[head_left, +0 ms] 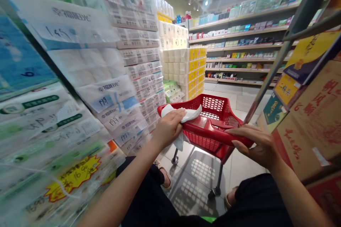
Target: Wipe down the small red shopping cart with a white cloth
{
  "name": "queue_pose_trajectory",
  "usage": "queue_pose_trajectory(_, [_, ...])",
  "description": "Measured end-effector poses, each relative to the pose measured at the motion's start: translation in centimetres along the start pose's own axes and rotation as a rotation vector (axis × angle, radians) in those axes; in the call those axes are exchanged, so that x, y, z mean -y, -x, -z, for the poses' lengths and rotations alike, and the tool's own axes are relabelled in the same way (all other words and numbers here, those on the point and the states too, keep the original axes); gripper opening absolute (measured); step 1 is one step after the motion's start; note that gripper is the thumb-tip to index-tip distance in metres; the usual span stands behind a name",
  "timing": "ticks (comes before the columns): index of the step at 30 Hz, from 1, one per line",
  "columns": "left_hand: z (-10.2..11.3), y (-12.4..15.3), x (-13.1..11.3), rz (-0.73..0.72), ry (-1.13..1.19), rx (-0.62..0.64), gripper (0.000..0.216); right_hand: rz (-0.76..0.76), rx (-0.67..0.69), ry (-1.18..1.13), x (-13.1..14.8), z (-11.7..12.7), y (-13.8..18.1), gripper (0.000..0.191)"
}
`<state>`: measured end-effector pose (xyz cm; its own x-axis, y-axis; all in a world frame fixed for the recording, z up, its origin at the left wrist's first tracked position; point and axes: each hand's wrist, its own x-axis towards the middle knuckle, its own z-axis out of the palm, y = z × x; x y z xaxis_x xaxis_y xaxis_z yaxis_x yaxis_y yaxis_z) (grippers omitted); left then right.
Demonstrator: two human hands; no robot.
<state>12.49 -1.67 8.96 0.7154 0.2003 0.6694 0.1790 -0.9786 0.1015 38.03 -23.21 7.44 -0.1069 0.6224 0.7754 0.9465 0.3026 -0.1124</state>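
A red plastic shopping cart (231,108) stands in front of me, its handle (210,134) crossing from left to right. My left hand (172,123) is closed over a white cloth or tissue (192,113) and presses it on the left part of the handle. One end of the white piece hangs below the bar. At the handle's right end, my right hand (257,143) grips the bar, thumb on the near side and fingers over the top. The cart's basket shows nothing inside in the part I can see.
Stacked tissue packs (141,60) rise close on the left, with a yellow price tag (73,179) low down. Cardboard boxes (317,113) and a metal post (269,74) stand close on the right. Shelves of small goods (239,46) line the back. Tiled floor (237,170) lies below the cart.
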Motion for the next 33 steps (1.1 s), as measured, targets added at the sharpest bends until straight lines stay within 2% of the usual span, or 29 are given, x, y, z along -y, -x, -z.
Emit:
queue_pose_trajectory(4, [-0.6, 0.2, -1.4, -0.012, -0.038, -0.038, 0.051, -0.014, 0.081, 0.342, 2.6, 0.1, -1.6, 0.022])
queue_pose_trajectory(7, [-1.2, -0.1, -2.1, -0.002, -0.082, -0.053, 0.049, -0.113, 0.164, 0.565, 4.9, -1.3, -3.3, 0.037])
queue_pose_trajectory(10, [-2.1, -0.6, -2.7, 0.019, -0.132, -0.046, 0.048, -0.207, 0.203, 0.689, 5.8, -3.1, -4.5, 0.048])
queue_pose_trajectory(14, [-3.5, -1.3, -3.5, 0.018, -0.194, -0.033, 0.052, -0.260, 0.213, 0.724, 4.2, -4.5, -5.1, 0.048])
queue_pose_trajectory(22, [-7.6, -4.2, -5.0, -0.062, -0.263, -0.042, 0.052, -0.297, 0.169, 0.694, -1.1, -5.4, -5.8, 0.045])
queue_pose_trajectory(28, [-8.5, -6.1, -2.4, -0.129, -0.266, -0.005, 0.053, -0.311, 0.137, 0.670, -4.3, -6.1, -6.5, 0.046])
queue_pose_trajectory(33, [-8.0, -6.3, 1.1, -0.054, -0.238, -0.016, 0.051, -0.343, 0.145, 0.688, -5.1, -6.5, -6.8, 0.058])
